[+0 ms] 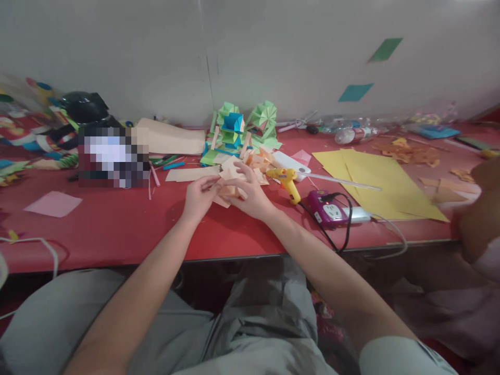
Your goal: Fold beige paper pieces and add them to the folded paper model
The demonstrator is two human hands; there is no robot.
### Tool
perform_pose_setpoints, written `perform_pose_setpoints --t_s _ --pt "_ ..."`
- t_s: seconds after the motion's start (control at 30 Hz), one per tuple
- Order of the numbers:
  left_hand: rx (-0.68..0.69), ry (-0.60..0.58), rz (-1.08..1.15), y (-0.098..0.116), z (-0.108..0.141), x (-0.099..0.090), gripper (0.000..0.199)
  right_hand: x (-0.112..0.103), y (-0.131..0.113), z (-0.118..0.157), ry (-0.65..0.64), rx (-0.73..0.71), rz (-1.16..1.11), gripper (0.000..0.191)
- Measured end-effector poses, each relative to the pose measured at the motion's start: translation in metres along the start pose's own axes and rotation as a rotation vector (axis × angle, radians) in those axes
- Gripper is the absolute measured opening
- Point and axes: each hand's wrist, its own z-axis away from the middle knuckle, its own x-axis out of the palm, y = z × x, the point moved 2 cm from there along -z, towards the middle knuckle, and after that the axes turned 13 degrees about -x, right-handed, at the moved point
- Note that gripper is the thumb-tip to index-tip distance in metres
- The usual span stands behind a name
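Note:
My left hand [201, 199] pinches the left side of a small folded piece of pale orange paper [236, 191] just above the red tabletop. From the right, my right hand [252, 194] grips the same paper, its fingers curved over it and the upper ones lifted apart. Part of the paper is hidden behind my fingers. Beyond my hands lie loose folded orange paper pieces [260, 158] and a flat beige strip [191, 174]. A yellow glue gun [288, 183], with a long clear glue stick in it, rests close to my right hand.
Green and blue folded-paper models [233, 130] stand by the wall. A purple power socket [326, 209] with cables and yellow sheets [385, 182] lie on the right, where another person's arm [480, 208] reaches in. A pink square [53, 203] lies left, beside a blurred-out patch.

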Motion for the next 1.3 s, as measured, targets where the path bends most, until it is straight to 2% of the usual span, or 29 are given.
perform_pose_setpoints --t_s 0.13,0.3,0.4,0.7,0.93,1.17,1.3 --pt "-0.036 0.012 0.012 0.002 0.003 0.001 0.025 0.002 0.005 0.002 0.019 0.063 -0.043 0.011" --pt "-0.201 -0.023 0.237 0.008 0.005 0.004 0.021 -0.001 0.001 -0.001 0.01 0.154 -0.1 0.014" --pt "-0.242 -0.098 0.302 0.012 0.006 0.006 0.02 -0.001 0.002 0.0 0.006 0.158 -0.095 0.013" --pt "-0.111 -0.261 0.228 0.01 0.01 0.012 0.05 0.002 0.01 0.002 0.065 0.205 -0.048 0.021" --pt "-0.13 -0.158 0.123 0.009 0.01 0.008 0.031 0.001 0.008 0.0 0.041 0.166 -0.036 0.019" --pt "-0.041 -0.108 0.041 0.008 0.01 0.007 0.026 0.003 0.009 0.0 0.063 0.182 -0.062 0.016" --pt "-0.053 -0.125 0.04 0.006 0.008 0.006 0.027 0.003 0.01 0.0 0.058 0.196 -0.073 0.013"
